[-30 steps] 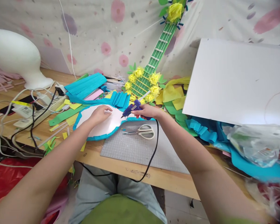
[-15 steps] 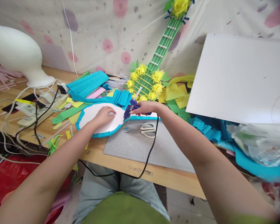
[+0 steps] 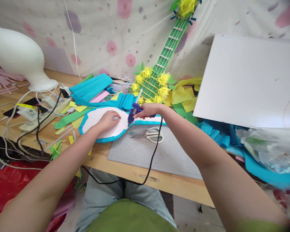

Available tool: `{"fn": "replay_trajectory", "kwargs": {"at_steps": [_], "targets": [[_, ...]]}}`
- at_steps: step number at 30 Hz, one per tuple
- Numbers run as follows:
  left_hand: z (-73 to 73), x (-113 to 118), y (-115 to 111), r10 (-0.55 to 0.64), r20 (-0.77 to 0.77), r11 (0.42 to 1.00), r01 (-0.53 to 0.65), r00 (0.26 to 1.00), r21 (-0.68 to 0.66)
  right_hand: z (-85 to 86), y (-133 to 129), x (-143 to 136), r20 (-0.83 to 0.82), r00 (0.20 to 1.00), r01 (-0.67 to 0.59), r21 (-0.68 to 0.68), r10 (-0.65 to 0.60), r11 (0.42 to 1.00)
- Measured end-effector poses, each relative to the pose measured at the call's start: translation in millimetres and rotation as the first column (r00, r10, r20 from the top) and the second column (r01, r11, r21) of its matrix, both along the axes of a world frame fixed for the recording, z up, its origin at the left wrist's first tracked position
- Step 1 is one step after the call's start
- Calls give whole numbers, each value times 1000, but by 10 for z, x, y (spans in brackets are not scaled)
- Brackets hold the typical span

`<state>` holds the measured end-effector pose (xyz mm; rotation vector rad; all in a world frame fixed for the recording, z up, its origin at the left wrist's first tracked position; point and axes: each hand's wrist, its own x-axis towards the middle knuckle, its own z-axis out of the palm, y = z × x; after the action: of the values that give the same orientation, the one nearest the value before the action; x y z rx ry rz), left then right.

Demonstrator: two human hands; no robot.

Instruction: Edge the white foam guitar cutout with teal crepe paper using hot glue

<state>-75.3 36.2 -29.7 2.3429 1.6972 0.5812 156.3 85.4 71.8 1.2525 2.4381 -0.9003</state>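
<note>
My right hand point(image 3: 148, 110) grips a blue glue gun point(image 3: 134, 112), its nozzle pointing down at the blue edge where the white board point(image 3: 94, 118) narrows. A white glue stick sticks up from the gun's back. My left hand point(image 3: 109, 120) rests on the wide rounded part of the board, fingers curled with the thumb near the fingertips; whether something small is between them I cannot make out. Blue crepe paper wraps the board's rim. Just below the board, white-handled scissors point(image 3: 154, 135) lie on a grey cutting mat point(image 3: 145, 154).
Behind stands a green paper guitar point(image 3: 164, 54) with yellow flowers. Blue crepe paper point(image 3: 91, 87), a power strip point(image 3: 48, 114) with cables and a white foam head point(image 3: 21, 58) are left. A large white board point(image 3: 246, 80) stands right. The gun's black cord hangs over the table edge.
The glue gun has tilted more upright and shifted very slightly left in my right hand. My left hand has stayed on the board.
</note>
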Motion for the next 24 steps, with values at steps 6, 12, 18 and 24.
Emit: {"fn": "replay_trajectory", "kwargs": {"at_steps": [6, 12, 18, 24], "targets": [[5, 4, -2, 11, 6, 1000, -11, 1000, -16, 34, 16, -3, 5, 1000, 29, -2, -29, 1000], [-2, -1, 2, 9, 11, 1000, -9, 1000, -8, -11, 120, 20, -1, 1000, 2, 18, -2, 1000], [3, -1, -2, 10, -2, 1000, -10, 1000, -17, -41, 150, 73, -5, 1000, 3, -7, -3, 1000], [-9, -8, 5, 8, 12, 1000, -8, 1000, -14, -70, 170, 130, -13, 1000, 21, 27, -20, 999]]}}
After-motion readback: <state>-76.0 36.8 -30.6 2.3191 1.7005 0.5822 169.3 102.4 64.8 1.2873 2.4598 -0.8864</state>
